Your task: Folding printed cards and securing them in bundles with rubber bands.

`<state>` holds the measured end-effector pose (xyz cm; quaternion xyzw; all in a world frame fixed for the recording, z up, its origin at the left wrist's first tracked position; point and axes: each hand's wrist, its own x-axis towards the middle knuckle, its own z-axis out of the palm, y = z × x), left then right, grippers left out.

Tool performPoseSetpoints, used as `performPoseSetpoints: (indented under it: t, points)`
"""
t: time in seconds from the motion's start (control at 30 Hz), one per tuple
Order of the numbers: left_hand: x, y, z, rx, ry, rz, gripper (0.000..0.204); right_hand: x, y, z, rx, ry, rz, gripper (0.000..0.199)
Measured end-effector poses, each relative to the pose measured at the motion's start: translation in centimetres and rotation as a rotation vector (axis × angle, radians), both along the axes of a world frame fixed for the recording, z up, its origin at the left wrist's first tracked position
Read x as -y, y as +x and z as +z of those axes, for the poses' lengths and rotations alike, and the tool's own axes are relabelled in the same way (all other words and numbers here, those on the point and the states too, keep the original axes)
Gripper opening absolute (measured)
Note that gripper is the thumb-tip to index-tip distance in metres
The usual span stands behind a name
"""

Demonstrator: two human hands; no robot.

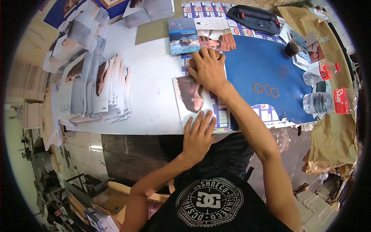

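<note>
A folded sheet or booklet [183, 92] with a photo on its white face lies at the table's near middle. My left hand [197, 139] rests on its near edge, fingers spread and holding nothing. Over its far right corner, my right hand [208, 71] presses down with bent, closed fingers; whatever is beneath or between them is hidden. Just beyond that hand lie printed sheets with a blue sea picture [184, 41] and a brown picture [215, 40]. A purple-and-white printed sheet [222, 116] shows under the booklet's right side.
Stacks of booklets [112, 87] fill the table's left. Several rubber bands [266, 89] lie on the blue surface [247, 63] at right. A dark drink cup [292, 48] and two plastic bottles [311, 78] [319, 103] stand along the right edge. A black pouch [255, 19] lies at the back.
</note>
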<state>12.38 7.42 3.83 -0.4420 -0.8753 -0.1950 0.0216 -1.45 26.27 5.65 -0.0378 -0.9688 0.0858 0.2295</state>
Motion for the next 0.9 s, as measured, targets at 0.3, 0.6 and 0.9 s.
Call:
performPoseSetpoints:
  t: [0.3, 0.6, 0.9]
  points:
    - [9.3, -6.1, 6.1, -0.102, 0.943, 0.372, 0.007, -8.5, 10.7, 0.0, -0.072, -0.017, -0.125, 0.047]
    - [19.3, -13.8, 8.0, -0.351, 0.569, 0.4, 0.022, -12.2, 15.0, -0.9, -0.057, 0.018, -0.338, 0.042]
    - [4.4, -17.1, 10.4, -0.086, 0.584, 0.118, 0.049, -12.3, 15.3, -0.6, -0.127, -0.014, -0.379, 0.054]
